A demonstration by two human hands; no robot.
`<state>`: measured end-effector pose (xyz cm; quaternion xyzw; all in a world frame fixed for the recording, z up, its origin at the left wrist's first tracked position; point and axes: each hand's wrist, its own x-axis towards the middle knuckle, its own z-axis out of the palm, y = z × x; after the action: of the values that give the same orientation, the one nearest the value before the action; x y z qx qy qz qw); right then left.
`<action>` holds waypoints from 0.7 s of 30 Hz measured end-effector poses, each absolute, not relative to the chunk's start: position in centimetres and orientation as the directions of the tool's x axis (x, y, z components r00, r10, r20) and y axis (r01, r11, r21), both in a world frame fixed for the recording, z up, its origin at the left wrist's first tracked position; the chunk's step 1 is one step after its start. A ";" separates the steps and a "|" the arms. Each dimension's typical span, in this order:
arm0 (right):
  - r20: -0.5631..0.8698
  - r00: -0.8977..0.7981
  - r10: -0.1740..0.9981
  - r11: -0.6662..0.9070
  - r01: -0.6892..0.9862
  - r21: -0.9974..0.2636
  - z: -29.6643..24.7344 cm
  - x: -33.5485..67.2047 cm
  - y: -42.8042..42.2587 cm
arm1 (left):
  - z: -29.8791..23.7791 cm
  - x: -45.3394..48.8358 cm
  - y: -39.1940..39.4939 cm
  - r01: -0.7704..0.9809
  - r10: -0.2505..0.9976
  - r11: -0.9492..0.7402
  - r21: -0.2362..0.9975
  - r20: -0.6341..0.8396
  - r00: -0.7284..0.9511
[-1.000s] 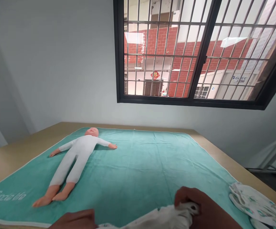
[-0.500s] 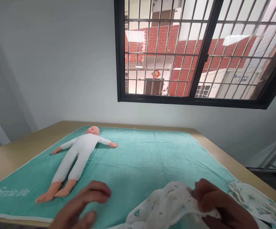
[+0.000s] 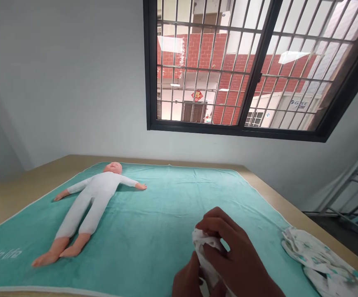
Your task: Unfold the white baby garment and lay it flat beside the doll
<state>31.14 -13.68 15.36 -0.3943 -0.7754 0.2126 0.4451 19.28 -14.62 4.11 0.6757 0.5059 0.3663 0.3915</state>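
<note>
Together, both hands (image 3: 216,264) clutching bunched cloth (image 3: 205,247)

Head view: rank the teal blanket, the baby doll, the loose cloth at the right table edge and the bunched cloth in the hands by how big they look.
1. Teal blanket, by far.
2. Baby doll.
3. Loose cloth at the right edge, though it lies nearer the camera, so this is unsure.
4. Bunched cloth, mostly hidden by the right hand and left hand.

Wooden table (image 3: 21,187) under teal blanket (image 3: 166,206)
</note>
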 end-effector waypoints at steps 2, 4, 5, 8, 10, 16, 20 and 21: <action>0.452 -0.314 0.835 0.550 0.422 -0.721 15.1 30.8 -13.6 | 4.3 19.4 -14.0 0.402 0.986 -0.093 0.911 0.029 0.163; 0.402 -0.350 0.846 0.525 0.414 -0.743 14.7 30.6 -13.7 | 4.5 19.3 -13.4 0.379 0.986 -0.049 0.924 -0.015 0.164; 0.389 -0.369 0.844 0.522 0.400 -0.753 14.5 30.5 -13.7 | 4.6 19.3 -13.2 0.362 0.985 -0.047 0.931 -0.017 0.173; 0.429 -0.355 0.830 0.540 0.324 -0.777 14.1 30.6 -13.9 | 4.9 19.1 -13.1 0.374 0.987 -0.033 0.927 -0.029 0.158; 0.497 -0.293 0.817 0.572 0.301 -0.763 14.3 31.5 -13.9 | 4.9 18.7 -13.1 0.389 0.983 -0.020 0.921 -0.053 0.176; 0.408 -0.227 0.884 0.460 0.573 -0.678 15.3 37.8 -14.2 | 5.0 12.0 -12.3 0.459 0.998 -0.046 0.887 0.018 0.064; 0.198 -0.124 0.972 0.225 0.720 -0.657 14.6 40.8 -15.2 | 6.9 6.8 -11.7 0.549 0.986 -0.141 0.824 0.166 0.003; 0.105 -0.139 0.985 0.174 0.750 -0.638 14.3 41.0 -15.4 | 7.5 6.0 -11.8 0.572 0.975 -0.173 0.802 0.221 -0.016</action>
<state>41.04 -15.38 14.34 -0.6020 -0.7203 0.2250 0.2610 5.95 -11.81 7.53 0.6543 0.5913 0.3977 0.2531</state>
